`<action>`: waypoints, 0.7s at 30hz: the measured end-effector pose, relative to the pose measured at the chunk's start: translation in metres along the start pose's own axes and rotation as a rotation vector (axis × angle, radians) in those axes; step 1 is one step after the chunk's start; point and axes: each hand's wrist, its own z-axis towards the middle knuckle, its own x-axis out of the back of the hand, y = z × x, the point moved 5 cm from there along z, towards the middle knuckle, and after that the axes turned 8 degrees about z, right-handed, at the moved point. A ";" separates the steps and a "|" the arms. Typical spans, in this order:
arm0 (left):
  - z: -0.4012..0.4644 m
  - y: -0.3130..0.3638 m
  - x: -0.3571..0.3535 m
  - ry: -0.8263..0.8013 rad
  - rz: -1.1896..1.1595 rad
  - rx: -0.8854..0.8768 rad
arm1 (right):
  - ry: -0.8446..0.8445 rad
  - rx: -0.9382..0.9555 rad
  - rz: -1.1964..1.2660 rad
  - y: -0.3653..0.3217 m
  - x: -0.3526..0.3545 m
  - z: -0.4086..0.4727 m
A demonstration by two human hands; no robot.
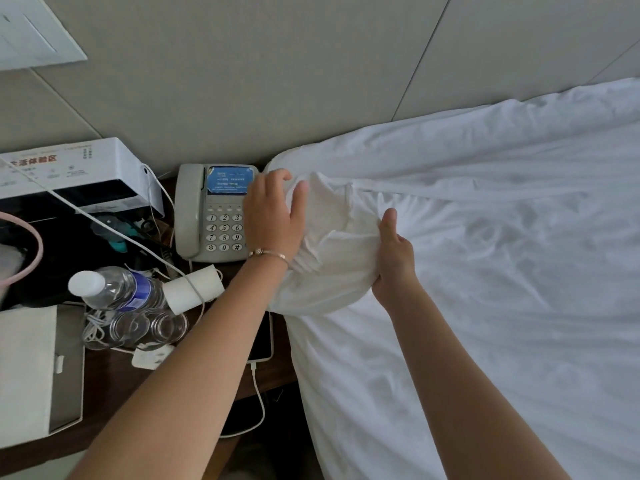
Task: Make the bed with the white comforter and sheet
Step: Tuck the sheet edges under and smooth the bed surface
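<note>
Tucking stage, bed corner beside headboard wall: white sheet (332, 237) bunched there. Risk: bundle slips, corner pulls loose; left elbow near bottle (117, 289) on tabletop (114, 382). Left hand (273, 216) flat, fingers straight, pressing bundle. Right hand (394, 261) gripping fabric, thumb up.

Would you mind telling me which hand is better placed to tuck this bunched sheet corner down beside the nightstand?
Left hand, probably: it lies flat on the sheet corner nearest the nightstand; the right hand grips the bunched fabric.

white sheet (485, 237), grey phone (194, 216)
</note>
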 end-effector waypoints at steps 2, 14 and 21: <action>-0.019 0.005 0.002 -0.010 -0.162 -0.035 | -0.038 -0.015 0.064 -0.001 -0.001 0.000; -0.051 -0.045 -0.013 -0.399 -0.437 0.223 | -0.203 0.234 -0.299 0.020 -0.012 -0.014; -0.032 -0.037 0.005 -0.244 -0.364 0.217 | -0.022 0.291 -0.256 0.036 0.000 -0.017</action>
